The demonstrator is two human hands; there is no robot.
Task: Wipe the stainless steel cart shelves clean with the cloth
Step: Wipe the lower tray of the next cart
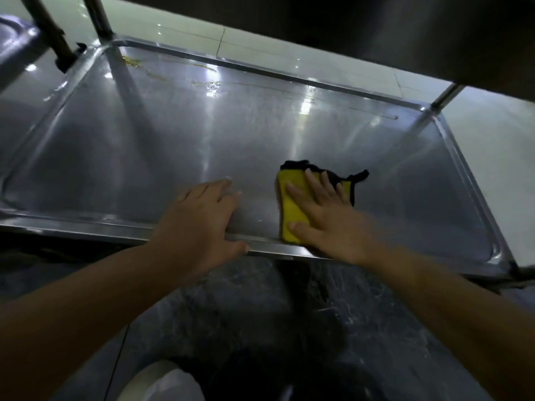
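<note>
Widest of all, a rectangular stainless steel shelf (173, 140): brushed, glossy, slightly dished, with a raised rolled rim and rounded corners. Over its far right side, the dark flat underside of an upper shelf (376, 24). Below its near rim, a dark marbled floor (289, 314); beyond its far rim, pale glossy tiles (289, 53). At its far corners, round metal posts (100, 18). On its near middle, the left hand (197, 221), laid flat on the bare steel with fingers straight and together, thumb lying along the near rim, gripping nothing. Just right of that, the right hand (327, 221), palm down, fingers spread and straight, pressing rather than clutching. Under it, flat on the shelf against the near rim, a soft yellow cloth (292, 209) with a black edge. Along the far rim, thin yellowish smears (133, 62) and tiny droplets.
</note>
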